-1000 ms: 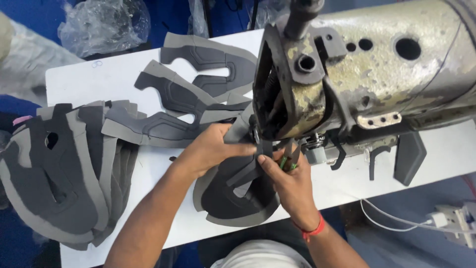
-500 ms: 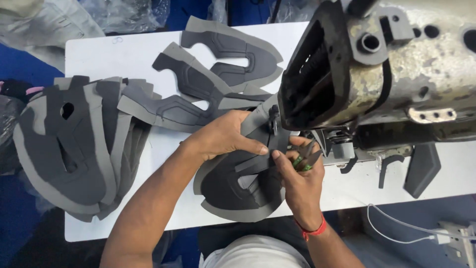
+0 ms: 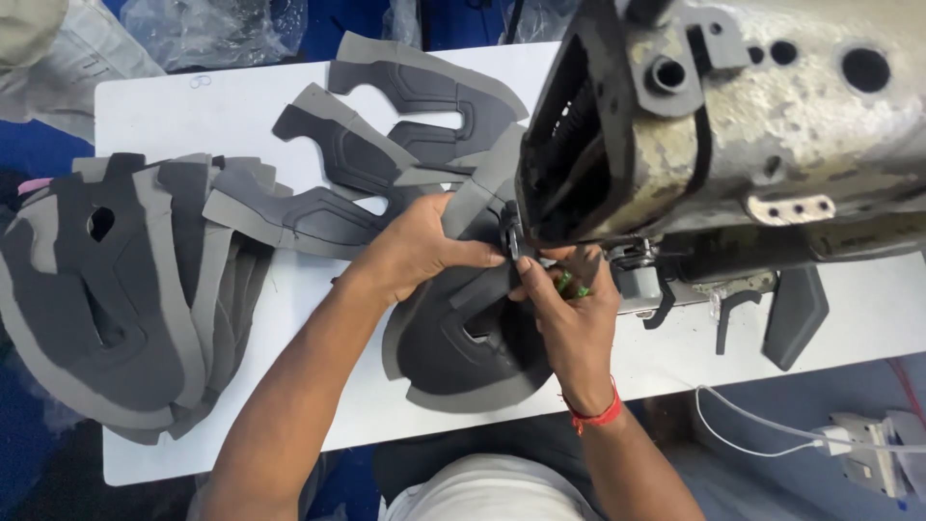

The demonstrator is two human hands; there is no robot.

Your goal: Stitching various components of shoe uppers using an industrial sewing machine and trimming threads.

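My left hand point(image 3: 424, 246) presses down on a grey and black shoe upper piece point(image 3: 463, 347) that lies on the white table point(image 3: 154, 106), fingertips right at the needle area of the sewing machine point(image 3: 733, 125). My right hand point(image 3: 569, 309) is closed around a small green tool point(image 3: 567, 285) beside the needle and also touches the piece. A red band sits on the right wrist point(image 3: 593, 417). The needle itself is mostly hidden by the machine head.
A thick stack of grey shoe uppers point(image 3: 116, 289) hangs over the table's left side. Several more cut pieces point(image 3: 386, 125) are spread behind my hands. A white cable and power adapter point(image 3: 858, 439) lie at lower right; plastic bags point(image 3: 203, 24) at the back.
The view has shifted a little closer to the machine head. Both hands stay at the needle, with the right hand drawn slightly nearer the left.
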